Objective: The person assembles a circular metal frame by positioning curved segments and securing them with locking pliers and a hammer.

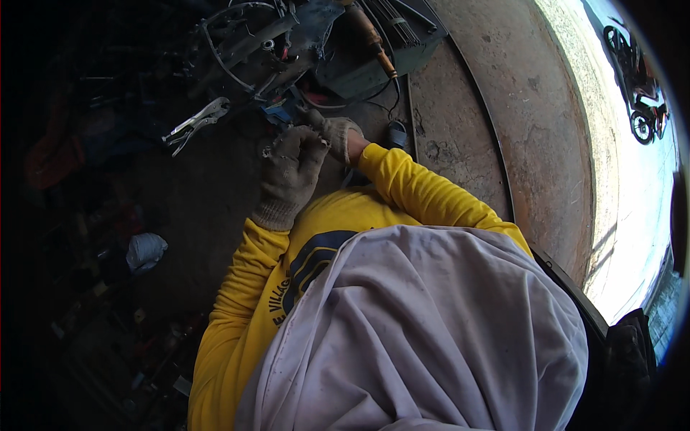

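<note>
Both hands wear grey knit work gloves and meet in front of my chest. My left hand point(291, 167) is closed, its fingers bent toward the other glove; what they hold, if anything, is too dark to make out. Just beyond it, my right hand point(336, 132) points left with its fingers drawn together, partly covered by the left glove. A small blue part point(279, 113) shows right past the gloves, by a dark metal frame point(266, 43) with rods and cables. Locking pliers point(198, 123) stick out from the frame's near side, left of my hands.
A power tool with an orange-brown body point(366, 34) lies on a greenish box point(410, 61), beside several thin rods point(395, 20). Its cord hangs to the floor. A pale crumpled bundle point(146, 251) lies at left among dark clutter. Outside at right stands a motorcycle point(637, 86).
</note>
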A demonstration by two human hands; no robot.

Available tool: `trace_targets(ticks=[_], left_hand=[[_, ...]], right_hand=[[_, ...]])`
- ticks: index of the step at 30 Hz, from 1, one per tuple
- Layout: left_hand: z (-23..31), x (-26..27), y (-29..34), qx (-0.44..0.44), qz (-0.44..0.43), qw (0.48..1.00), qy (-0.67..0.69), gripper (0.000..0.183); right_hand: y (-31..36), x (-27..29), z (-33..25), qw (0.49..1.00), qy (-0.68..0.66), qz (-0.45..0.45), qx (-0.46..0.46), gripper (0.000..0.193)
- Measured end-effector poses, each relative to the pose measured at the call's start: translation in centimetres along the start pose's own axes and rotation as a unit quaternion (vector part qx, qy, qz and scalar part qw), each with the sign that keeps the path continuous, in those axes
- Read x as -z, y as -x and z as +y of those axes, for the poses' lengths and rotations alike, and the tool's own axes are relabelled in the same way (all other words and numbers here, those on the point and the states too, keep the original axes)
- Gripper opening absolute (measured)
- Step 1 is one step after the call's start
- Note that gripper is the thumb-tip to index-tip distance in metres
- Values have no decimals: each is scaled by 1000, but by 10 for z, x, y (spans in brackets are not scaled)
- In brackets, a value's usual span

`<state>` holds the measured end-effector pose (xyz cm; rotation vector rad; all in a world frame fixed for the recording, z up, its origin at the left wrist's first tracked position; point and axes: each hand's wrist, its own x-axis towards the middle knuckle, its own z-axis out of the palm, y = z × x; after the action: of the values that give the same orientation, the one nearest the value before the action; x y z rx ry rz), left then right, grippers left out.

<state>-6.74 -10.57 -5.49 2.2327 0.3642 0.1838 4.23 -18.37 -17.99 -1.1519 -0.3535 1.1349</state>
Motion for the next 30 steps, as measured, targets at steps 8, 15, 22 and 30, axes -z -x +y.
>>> trace_targets(ticks=[8,15,22,30], left_hand=[[-7,-19,-55,174,-226,909,-303,33],[-48,-9,-57,365,-255,884,145,30],[-60,3,-63,267,-227,936,-11,25],[-13,-15,-63,37,-154,947,-279,21]], right_hand=[[15,-16,10,649,718,-249,-21,41],[-9,-18,23,671,683,-290,11,48],[-31,-14,53,704,662,-253,32,48],[-42,-7,23,771,593,-234,7,53]])
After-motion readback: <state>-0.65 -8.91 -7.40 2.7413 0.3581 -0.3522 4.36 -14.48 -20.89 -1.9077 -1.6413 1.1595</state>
